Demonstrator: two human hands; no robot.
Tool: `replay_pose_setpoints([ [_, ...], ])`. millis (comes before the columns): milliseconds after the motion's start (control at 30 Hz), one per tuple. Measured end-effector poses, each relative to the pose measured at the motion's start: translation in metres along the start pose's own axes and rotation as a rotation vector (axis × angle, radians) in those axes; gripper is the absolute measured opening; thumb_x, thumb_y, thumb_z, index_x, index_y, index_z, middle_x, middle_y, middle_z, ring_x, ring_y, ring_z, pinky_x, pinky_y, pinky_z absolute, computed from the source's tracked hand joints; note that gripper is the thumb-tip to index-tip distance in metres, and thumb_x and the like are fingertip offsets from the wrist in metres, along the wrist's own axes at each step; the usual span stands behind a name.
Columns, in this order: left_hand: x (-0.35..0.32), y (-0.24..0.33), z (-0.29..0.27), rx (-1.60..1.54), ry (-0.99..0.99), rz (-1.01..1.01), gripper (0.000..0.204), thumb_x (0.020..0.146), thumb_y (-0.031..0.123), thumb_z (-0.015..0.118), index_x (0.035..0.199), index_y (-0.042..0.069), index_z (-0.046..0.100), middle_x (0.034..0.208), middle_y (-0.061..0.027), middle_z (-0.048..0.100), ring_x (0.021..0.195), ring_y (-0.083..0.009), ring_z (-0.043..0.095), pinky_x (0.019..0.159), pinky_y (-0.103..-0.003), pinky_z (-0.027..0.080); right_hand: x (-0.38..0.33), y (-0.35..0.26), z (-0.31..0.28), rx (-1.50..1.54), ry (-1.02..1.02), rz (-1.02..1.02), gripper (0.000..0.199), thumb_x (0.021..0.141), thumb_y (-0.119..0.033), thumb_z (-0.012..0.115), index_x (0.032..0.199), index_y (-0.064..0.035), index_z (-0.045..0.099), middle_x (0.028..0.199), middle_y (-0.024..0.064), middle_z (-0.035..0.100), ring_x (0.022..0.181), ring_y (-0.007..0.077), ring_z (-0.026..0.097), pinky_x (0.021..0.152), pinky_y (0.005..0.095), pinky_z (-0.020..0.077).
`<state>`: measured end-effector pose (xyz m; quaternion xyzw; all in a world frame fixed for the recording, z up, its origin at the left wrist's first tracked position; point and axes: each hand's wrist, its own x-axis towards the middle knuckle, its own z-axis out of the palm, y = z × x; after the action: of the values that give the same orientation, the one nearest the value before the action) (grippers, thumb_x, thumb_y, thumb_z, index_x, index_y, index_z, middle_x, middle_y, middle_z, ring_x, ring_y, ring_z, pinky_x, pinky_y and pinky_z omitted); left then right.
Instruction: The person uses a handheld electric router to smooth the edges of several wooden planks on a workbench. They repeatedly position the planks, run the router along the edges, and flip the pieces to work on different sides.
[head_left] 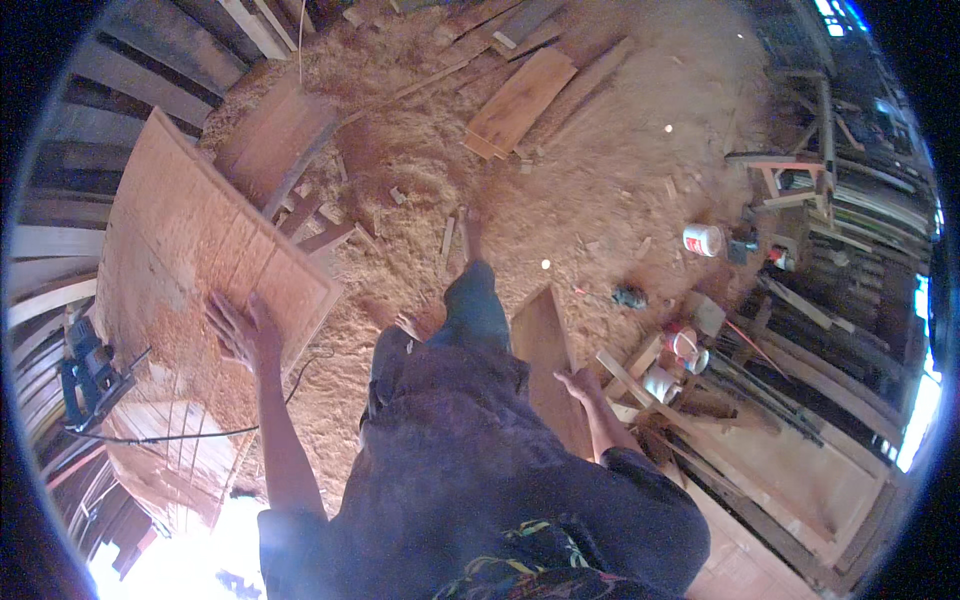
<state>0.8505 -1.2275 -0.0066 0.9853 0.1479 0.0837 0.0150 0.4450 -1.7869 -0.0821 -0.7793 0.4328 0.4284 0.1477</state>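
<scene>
Head view: left hand (pixel 243 330) spread flat on sawdusty panel (pixel 200 250), right hand (pixel 580 383) gripping a plank (pixel 540 345); steady both.

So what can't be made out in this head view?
- Right hand: its fingers wrap the edge of the upright plank; the plank's lower end is hidden behind the person's body.
- Left hand: flat on the sawdust-covered panel; the palm side is unseen.
- Blue power tool: near the left rim, bent by the lens.
- Small cans: too small to identify.
</scene>
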Motion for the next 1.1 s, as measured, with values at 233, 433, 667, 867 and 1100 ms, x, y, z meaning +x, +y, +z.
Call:
replay_pose_setpoints([
  [233, 0.008, -0.026, -0.028, -0.094, -0.299, -0.044, 0.082, 0.105, 0.061, 0.046, 0.167, 0.015, 0.018, 0.172, -0.0208, 0.014, 0.159, -0.0407, 0.015, 0.122, -0.058, 0.022, 0.170, -0.110, -0.157, -0.018, 0.162, -0.073, 0.084, 0.085, -0.073, 0.067, 0.106, 0.0083, 0.072, 0.108, 0.0318, 0.072, 0.111, 0.0448, 0.070, 0.094, 0.0520, 0.0541],
  [433, -0.017, 0.004, -0.049, 0.029, -0.394, -0.385, 0.083, 0.107, 0.056, 0.047, 0.166, 0.007, 0.016, 0.171, -0.0266, 0.010, 0.159, -0.0400, 0.014, 0.127, -0.051, 0.020, 0.359, -0.226, -0.291, 0.146, 0.317, -0.126, 0.099, 0.081, -0.081, 0.064, 0.126, 0.0063, 0.061, 0.110, 0.0328, 0.071, 0.105, 0.0496, 0.069, 0.088, 0.0559, 0.0554],
  [667, -0.062, 0.011, -0.019, -0.530, -0.255, -0.542, 0.075, 0.110, 0.042, 0.048, 0.166, 0.004, 0.016, 0.167, -0.0216, 0.025, 0.152, -0.0310, 0.030, 0.123, -0.043, 0.031, 0.532, -0.331, -0.382, -0.109, 0.469, -0.543, 0.062, 0.094, -0.058, 0.060, 0.126, -0.0039, 0.060, 0.093, 0.0240, 0.071, 0.082, 0.0385, 0.068, 0.071, 0.0485, 0.0539],
  [867, -0.045, 0.069, -0.012, -0.122, -0.185, -0.486, 0.071, 0.110, 0.041, 0.042, 0.164, 0.002, 0.018, 0.168, -0.0263, 0.021, 0.156, -0.0381, 0.022, 0.125, -0.048, 0.024, 0.563, -0.329, -0.372, 0.572, 0.054, -0.697, 0.034, 0.098, -0.040, 0.065, 0.091, -0.0076, 0.059, 0.075, 0.0094, 0.064, 0.060, 0.0206, 0.060, 0.052, 0.0353, 0.0471],
  [1100, -0.086, 0.089, -0.013, 0.035, -0.238, -0.621, 0.075, 0.106, 0.044, 0.044, 0.164, 0.004, 0.018, 0.171, -0.0252, 0.017, 0.158, -0.0410, 0.017, 0.124, -0.054, 0.022, 0.483, -0.282, -0.280, 0.573, -0.380, -0.520, 0.022, 0.095, -0.029, 0.068, 0.091, -0.0087, 0.061, 0.071, 0.0030, 0.062, 0.055, 0.0154, 0.059, 0.045, 0.0322, 0.0465],
])
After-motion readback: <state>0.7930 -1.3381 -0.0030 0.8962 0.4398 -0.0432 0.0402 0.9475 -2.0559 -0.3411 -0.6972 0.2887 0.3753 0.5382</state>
